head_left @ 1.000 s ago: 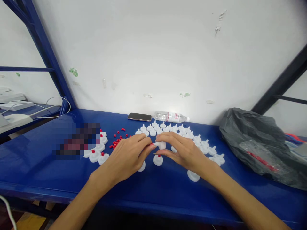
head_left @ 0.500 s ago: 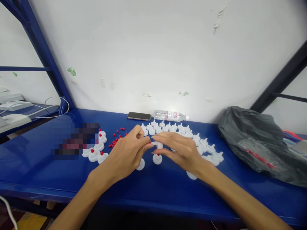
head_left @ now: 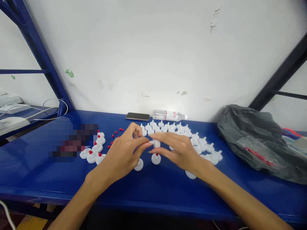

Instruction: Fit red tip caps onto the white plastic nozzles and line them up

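Left hand (head_left: 127,145): thumb and forefinger pinched on cap (head_left: 148,142), mostly hidden, at tip of nozzle (head_left: 156,143). Right hand (head_left: 181,147): thumb and fingers clamped on nozzle base. Nozzle lies between hands, above table (head_left: 158,188), tip pointing left. Probably light, stiff, smooth plastic; may slip, unlikely to break. Best hold: base rim.

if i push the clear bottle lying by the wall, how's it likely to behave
The bottle will probably roll, since it looks round and lies on its side. It seems light for its size, as no liquid clearly shows through it. Its clear plastic looks thin, so it may dent if squeezed.
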Demonstrator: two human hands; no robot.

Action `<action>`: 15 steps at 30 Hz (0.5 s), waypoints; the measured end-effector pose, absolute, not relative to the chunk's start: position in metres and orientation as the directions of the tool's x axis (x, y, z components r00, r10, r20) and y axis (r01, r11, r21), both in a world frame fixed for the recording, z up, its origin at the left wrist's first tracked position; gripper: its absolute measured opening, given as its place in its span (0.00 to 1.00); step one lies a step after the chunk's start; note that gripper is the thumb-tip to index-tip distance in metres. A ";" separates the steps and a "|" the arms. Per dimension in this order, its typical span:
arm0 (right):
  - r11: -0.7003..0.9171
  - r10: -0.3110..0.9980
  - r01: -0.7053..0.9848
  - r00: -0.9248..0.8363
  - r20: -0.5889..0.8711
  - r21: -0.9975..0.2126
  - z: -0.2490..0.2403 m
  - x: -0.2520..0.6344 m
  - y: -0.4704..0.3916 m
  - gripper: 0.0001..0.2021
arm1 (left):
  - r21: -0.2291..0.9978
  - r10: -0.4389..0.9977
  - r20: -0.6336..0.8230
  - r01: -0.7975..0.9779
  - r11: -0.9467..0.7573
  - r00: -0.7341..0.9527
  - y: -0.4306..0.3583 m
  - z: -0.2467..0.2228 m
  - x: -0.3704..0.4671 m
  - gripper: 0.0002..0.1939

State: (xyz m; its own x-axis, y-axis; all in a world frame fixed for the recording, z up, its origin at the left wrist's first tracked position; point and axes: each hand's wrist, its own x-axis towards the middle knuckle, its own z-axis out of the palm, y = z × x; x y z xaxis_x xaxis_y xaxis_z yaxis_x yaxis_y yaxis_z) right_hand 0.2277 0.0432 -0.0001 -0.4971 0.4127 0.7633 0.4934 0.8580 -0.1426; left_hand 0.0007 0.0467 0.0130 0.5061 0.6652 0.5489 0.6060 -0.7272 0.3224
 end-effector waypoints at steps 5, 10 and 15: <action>0.743 0.590 0.621 -0.429 0.684 -0.251 0.011 0.236 0.048 0.18 | 0.423 0.661 0.644 0.541 -0.727 0.385 0.047 0.035 -0.020 0.11; 0.520 0.754 0.824 -0.317 0.576 -0.227 0.007 0.264 0.072 0.13 | 0.308 0.727 0.514 0.692 -0.652 0.456 0.047 0.047 -0.051 0.13; 0.530 0.785 0.829 -0.402 0.471 -0.178 -0.008 0.277 0.090 0.18 | 0.186 0.757 0.399 0.763 -0.619 0.517 0.047 0.027 -0.068 0.13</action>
